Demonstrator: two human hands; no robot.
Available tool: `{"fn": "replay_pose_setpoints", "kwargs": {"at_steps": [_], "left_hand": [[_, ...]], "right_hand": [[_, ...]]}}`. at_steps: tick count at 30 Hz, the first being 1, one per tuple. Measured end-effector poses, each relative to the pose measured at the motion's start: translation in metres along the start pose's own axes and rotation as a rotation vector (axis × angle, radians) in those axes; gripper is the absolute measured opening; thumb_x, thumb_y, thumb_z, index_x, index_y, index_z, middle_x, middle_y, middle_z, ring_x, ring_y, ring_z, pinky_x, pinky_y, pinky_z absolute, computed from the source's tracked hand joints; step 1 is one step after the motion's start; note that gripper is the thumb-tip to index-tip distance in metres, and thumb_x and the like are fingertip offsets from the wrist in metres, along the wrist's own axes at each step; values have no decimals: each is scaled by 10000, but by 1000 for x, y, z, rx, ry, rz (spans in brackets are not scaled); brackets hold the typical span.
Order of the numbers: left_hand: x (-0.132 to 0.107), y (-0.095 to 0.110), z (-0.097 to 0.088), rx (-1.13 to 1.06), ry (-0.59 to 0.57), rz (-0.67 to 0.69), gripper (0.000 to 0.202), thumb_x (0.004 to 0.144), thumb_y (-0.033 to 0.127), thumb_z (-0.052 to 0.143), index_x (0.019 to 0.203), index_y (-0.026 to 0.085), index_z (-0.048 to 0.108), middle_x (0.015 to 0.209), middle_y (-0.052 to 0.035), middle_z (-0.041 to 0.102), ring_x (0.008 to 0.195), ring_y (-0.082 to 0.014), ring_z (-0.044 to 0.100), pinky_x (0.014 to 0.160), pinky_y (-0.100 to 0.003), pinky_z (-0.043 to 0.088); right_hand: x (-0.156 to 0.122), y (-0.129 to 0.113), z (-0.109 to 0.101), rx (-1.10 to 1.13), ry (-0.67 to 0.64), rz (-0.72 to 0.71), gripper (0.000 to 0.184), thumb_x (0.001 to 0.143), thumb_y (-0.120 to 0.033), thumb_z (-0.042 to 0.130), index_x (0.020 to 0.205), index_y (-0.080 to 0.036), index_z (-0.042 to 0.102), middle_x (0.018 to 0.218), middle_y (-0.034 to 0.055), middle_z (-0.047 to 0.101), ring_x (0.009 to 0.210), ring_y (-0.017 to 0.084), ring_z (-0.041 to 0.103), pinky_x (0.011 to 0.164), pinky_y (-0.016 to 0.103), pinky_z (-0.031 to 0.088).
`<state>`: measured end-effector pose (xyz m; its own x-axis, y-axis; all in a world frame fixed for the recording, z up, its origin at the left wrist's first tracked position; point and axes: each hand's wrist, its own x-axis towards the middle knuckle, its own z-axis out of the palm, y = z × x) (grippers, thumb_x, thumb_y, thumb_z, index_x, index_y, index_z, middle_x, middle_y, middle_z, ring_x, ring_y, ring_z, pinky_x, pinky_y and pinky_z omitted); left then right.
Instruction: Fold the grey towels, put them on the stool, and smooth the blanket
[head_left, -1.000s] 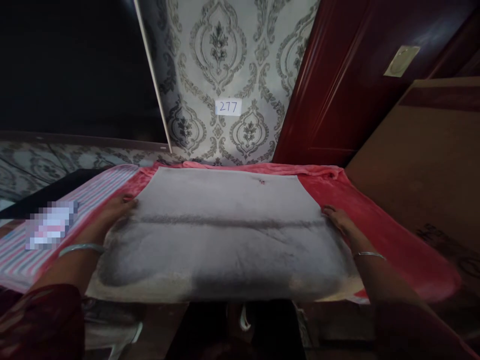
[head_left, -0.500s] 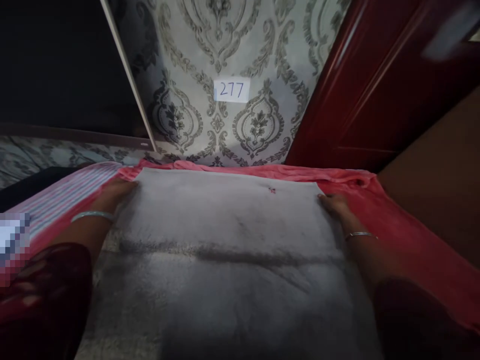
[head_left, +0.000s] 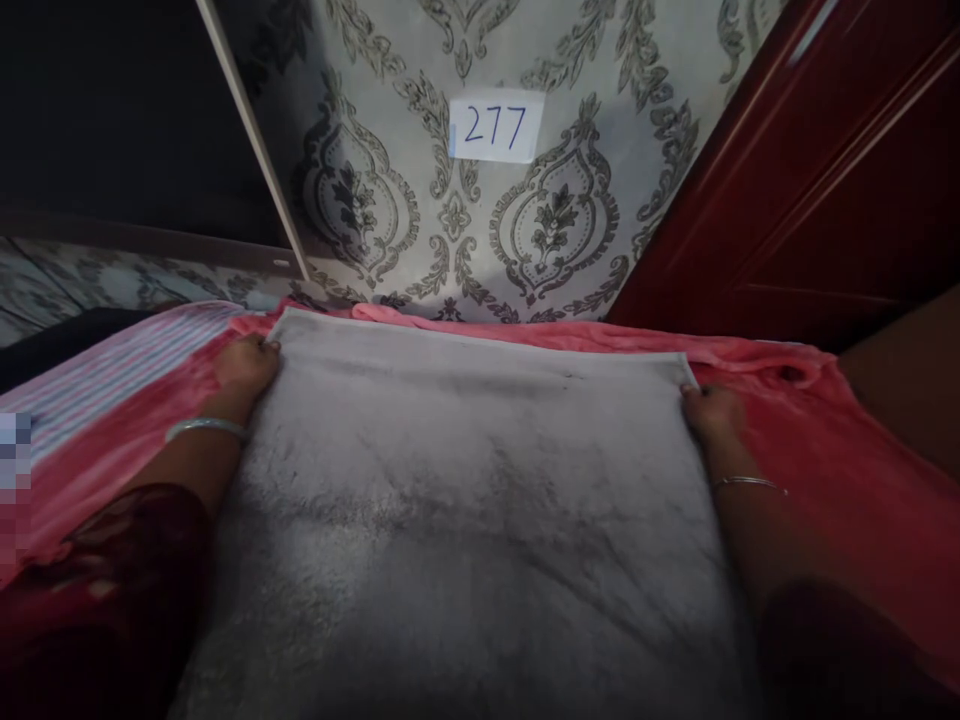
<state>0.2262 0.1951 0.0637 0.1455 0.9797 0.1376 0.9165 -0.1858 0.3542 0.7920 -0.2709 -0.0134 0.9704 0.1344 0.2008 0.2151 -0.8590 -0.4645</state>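
Observation:
A wide grey-white cloth with a soft, towel-like pile (head_left: 480, 450) is spread out in front of me, its far edge close to the wall. My left hand (head_left: 251, 368) is closed on its left side near the far corner. On the opposite side my right hand (head_left: 712, 408) pinches the cloth's edge a little below the far right corner. The cloth hangs or lies fairly flat between them, with faint creases across it. Its near end runs out of view at the bottom.
Under the cloth lies a red plush blanket (head_left: 817, 480), bunched along the wall. A striped fabric (head_left: 142, 380) is at the left. Patterned wallpaper bears a paper marked 277 (head_left: 496, 126). A dark screen (head_left: 127, 120) stands left, a dark red wooden panel (head_left: 810, 190) right.
The deep fold across the middle of the cloth has mostly smoothed out. My hands are slightly farther apart, still holding its sides. The view has shifted a little.

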Motion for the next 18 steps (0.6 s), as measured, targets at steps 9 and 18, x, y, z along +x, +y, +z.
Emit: {"fn": "replay_pose_setpoints", "kwargs": {"at_steps": [9, 18], "left_hand": [[4, 22, -17, 73, -75, 43, 591, 977, 493, 456, 1312, 31, 609, 1152, -210, 706, 1000, -284, 659, 747, -317, 456], [18, 37, -23, 45, 198, -11, 531, 1017, 401, 389, 1302, 20, 624, 1242, -253, 677, 1124, -310, 623, 862, -356, 450]], "right_hand": [[5, -22, -8, 189, -54, -54, 387, 820, -436, 677, 1033, -122, 751, 790, 129, 689, 757, 281, 650, 720, 403, 517], [25, -34, -6, 353, 165, -37, 328, 899, -297, 543, 1030, -56, 721, 912, 198, 700, 865, 322, 651, 798, 412, 507]]}}
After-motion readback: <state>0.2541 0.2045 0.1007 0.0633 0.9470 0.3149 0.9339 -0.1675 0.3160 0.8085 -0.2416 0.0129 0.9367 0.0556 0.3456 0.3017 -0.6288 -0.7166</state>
